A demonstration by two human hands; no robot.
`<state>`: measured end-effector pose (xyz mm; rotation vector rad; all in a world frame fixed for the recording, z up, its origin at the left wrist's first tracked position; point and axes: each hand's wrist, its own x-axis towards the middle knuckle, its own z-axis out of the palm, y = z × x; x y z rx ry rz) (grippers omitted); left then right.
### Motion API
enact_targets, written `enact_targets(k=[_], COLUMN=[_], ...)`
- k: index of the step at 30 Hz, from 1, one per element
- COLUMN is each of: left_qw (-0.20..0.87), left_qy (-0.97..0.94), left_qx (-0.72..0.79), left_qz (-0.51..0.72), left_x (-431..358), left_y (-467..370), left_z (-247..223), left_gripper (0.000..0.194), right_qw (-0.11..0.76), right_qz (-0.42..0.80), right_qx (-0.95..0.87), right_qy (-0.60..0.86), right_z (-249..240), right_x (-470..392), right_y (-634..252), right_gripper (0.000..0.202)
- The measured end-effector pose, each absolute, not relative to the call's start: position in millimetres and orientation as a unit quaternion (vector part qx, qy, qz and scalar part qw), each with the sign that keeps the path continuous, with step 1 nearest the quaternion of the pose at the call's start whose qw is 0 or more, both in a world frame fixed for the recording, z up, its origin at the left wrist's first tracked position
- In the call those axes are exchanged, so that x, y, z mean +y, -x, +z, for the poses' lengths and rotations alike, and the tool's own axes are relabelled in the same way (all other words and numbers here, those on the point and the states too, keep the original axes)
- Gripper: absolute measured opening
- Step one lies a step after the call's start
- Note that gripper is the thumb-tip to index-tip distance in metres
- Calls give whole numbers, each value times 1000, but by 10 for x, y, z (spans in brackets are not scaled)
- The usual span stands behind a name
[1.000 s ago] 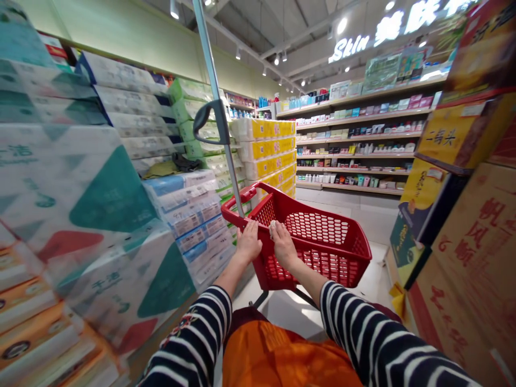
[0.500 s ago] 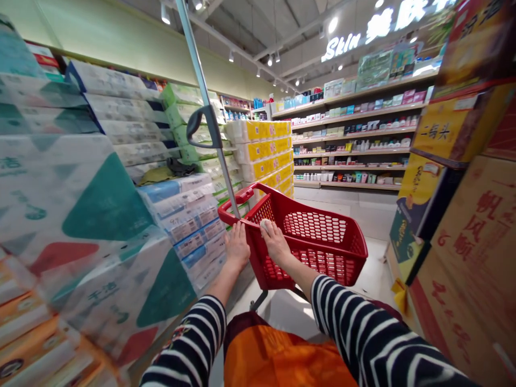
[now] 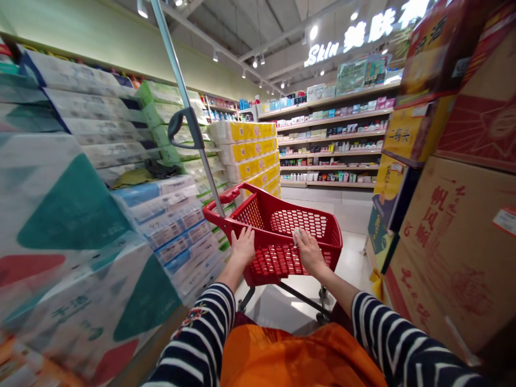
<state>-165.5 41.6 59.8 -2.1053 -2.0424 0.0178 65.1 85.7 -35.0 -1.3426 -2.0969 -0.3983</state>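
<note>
A red plastic shopping cart [image 3: 278, 231] with perforated basket walls stands sideways in front of me. On its near rim, towards the handle end, my left hand [image 3: 243, 247] lies open with fingers stretched out. Further right along that rim, my right hand [image 3: 310, 251] presses a small white wad, which looks like a cloth or tissue [image 3: 297, 235], held under its fingers. A tall metal pole [image 3: 173, 64] with a grey loop grip [image 3: 183, 128] rises by the cart's handle [image 3: 220, 203]. The basket's floor is mostly hidden by its near wall.
Stacked packs of paper goods [image 3: 60, 199] line the left, with yellow-and-white packs [image 3: 250, 153] beyond the cart. Cardboard cartons [image 3: 451, 231] and yellow boxes [image 3: 403, 131] are piled on the right. Shelves of small products [image 3: 334, 137] fill the back, above a pale floor [image 3: 355, 258].
My right hand has slid right along the cart's near rim with the white wad, away from my left hand. The left hand has shifted slightly along the rim. The view has turned right.
</note>
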Motion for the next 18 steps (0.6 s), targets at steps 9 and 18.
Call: enact_targets(k=[9, 18], left_qw=[101, 101], left_qy=[738, 727], left_qx=[-668, -678], left_qz=[10, 33], left_x=[523, 463], left_y=[1431, 1386], left_z=[561, 479], left_gripper=[70, 73], right_qw=[335, 324], right_qz=[-189, -182], right_qx=[-723, -762], right_qy=[574, 530], right_z=[-498, -515], right_x=[761, 770], right_y=[-1201, -1077], right_gripper=[49, 53])
